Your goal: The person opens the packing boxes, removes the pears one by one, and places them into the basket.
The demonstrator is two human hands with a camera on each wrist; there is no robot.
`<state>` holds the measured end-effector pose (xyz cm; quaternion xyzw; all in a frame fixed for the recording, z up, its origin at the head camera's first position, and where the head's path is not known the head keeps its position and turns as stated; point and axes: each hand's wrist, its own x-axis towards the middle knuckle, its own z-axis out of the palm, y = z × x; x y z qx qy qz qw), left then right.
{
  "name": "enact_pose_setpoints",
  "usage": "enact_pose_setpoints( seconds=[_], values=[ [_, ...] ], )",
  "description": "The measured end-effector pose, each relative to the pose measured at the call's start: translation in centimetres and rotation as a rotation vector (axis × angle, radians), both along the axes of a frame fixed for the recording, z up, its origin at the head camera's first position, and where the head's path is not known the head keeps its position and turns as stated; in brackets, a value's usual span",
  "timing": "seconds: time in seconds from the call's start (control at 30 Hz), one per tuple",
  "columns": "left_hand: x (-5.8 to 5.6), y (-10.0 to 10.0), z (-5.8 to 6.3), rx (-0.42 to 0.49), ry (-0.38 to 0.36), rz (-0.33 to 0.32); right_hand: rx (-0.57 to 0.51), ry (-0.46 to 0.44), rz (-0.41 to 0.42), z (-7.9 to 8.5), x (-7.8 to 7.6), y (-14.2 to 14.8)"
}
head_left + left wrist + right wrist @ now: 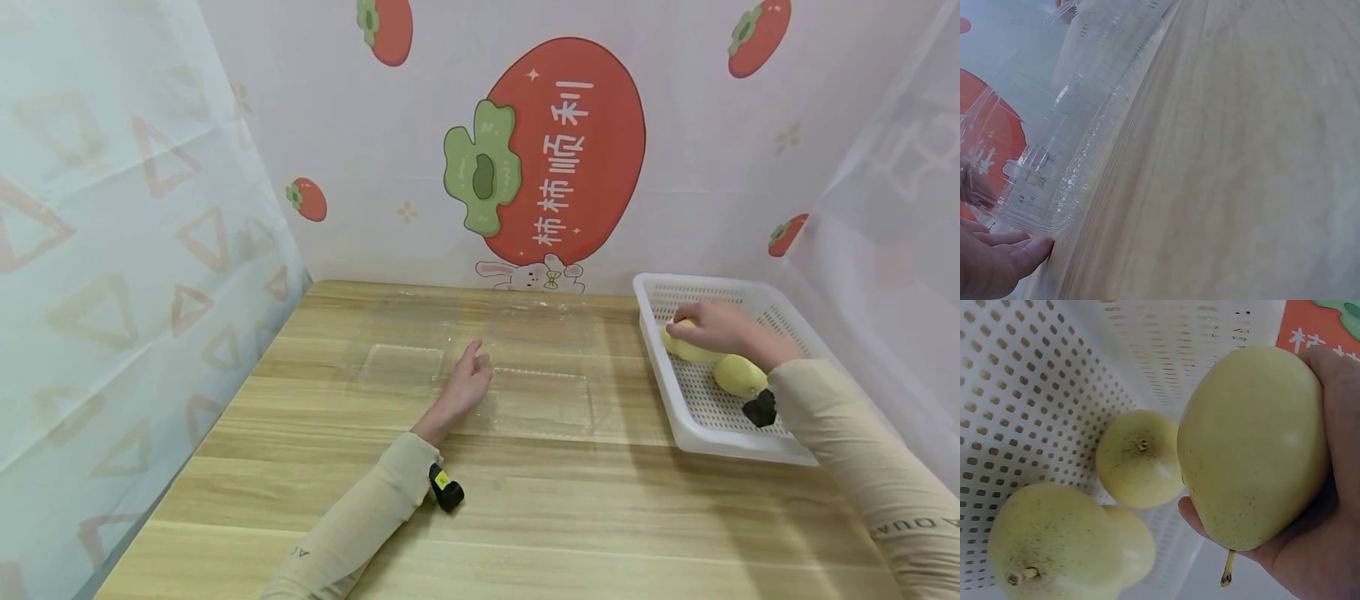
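Note:
My right hand [716, 327] grips a pale yellow-green pear [1254, 450] over the white basket [678, 421]. The pear's stem points down in the right wrist view. Beneath and beside it in the basket lie other pears, one pear [1141, 456] near the middle and a speckled pear [1054, 540] overlapping another at the lower left. My left hand [467, 385] is between two clear plastic boxes, with its fingers loosely bent and nothing held. The left box [405, 367] and right box [542, 404] lie with lids raised behind them. In the left wrist view, the fingers are at a box's edge.
The wooden table [487, 533] carries the boxes at its back and middle, with the basket at the right. A printed cloth [420, 142] hangs behind, and hanging sheets close off both sides. Small black cameras sit on both wrists.

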<state>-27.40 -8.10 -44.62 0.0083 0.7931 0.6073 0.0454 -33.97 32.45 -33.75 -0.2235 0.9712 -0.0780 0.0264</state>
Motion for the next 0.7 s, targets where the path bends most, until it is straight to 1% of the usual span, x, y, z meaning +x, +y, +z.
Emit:
enact_pose_setpoints(
  seconds=[0.2,0.43,0.53,0.7],
  values=[
    [0.1,0.0,0.1,0.011,-0.007,0.002,0.016,-0.051,-0.012,-1.1,0.1,0.1],
    [0.2,0.0,0.2,0.011,-0.023,0.007,0.022,-0.081,0.019,-2.3,-0.2,-0.1],
    [0.1,0.0,0.1,0.014,-0.018,0.013,0.043,-0.093,0.017,-2.8,-0.4,-0.1],
    [0.1,0.0,0.1,0.014,-0.015,0.016,0.084,-0.147,0.014,-3.7,-0.8,-0.1]
  ],
)
